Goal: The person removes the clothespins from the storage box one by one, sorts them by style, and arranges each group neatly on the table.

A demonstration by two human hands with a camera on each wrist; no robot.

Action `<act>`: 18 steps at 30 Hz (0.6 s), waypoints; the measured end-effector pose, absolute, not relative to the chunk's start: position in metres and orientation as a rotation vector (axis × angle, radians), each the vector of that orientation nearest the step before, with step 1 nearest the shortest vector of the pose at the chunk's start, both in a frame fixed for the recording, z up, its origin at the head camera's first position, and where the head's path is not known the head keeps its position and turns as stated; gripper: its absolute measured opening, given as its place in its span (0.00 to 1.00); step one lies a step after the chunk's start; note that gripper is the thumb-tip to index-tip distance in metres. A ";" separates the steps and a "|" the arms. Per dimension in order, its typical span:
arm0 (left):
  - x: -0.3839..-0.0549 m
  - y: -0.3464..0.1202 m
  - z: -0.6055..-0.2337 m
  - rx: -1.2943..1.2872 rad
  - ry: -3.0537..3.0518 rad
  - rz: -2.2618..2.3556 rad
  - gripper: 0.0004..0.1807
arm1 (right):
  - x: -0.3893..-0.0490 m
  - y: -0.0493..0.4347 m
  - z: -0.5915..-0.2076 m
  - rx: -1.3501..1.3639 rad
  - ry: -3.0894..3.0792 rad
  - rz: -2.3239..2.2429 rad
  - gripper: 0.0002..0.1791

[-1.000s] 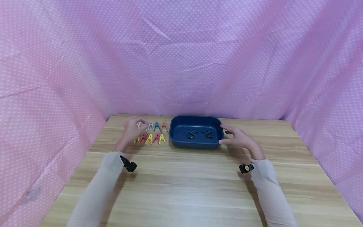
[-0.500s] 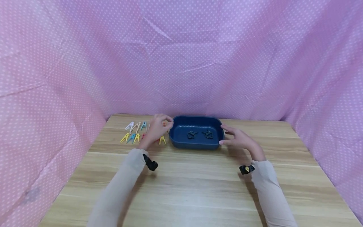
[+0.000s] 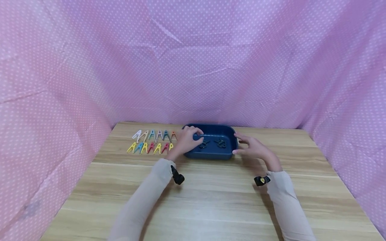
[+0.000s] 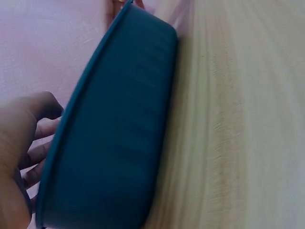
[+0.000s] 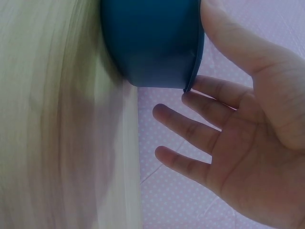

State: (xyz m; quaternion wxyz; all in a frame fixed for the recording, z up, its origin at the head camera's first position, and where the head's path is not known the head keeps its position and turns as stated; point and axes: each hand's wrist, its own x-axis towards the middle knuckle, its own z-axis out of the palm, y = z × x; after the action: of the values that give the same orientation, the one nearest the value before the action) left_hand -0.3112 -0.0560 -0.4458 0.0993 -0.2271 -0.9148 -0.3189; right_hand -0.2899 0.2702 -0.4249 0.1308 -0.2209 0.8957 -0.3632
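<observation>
A dark blue rectangular basin stands at the back of the table. My left hand is over its left end, fingers bent and thumb apart, with nothing visible between them. Just beyond its thumb lies a small dark looped thing, partly covered; a similar dark looped thing lies further right on the basin floor. In the left wrist view the left fingers show behind the basin's rim. My right hand touches the basin's right rim with spread fingers; in the right wrist view two fingertips meet the corner.
Two rows of small coloured clothespins lie left of the basin: white, yellow, blue, red, orange and others. The wooden table ends at a pink dotted curtain behind and at the sides.
My left hand has moved right, from above the clothespins to over the basin's left end, uncovering the clothespin rows. The right hand stays at the right rim.
</observation>
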 end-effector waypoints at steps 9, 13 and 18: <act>-0.308 -0.046 -0.452 -0.608 -2.887 -0.741 0.22 | -0.289 0.270 -0.426 -0.647 2.604 -1.044 0.49; -0.312 -0.041 -0.451 -0.597 -2.967 -0.621 0.27 | -0.290 0.271 -0.426 -0.644 2.614 -1.036 0.49; -0.316 -0.038 -0.450 -0.559 -3.045 -0.477 0.28 | -0.290 0.271 -0.426 -0.656 2.613 -1.036 0.49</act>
State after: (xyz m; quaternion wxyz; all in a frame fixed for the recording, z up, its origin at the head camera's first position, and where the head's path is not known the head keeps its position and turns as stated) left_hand -0.3164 -0.0381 -0.4504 0.0046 -0.1784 -0.9721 -0.1522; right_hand -0.2905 0.2708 -0.4260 0.1271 -0.2254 0.8979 -0.3561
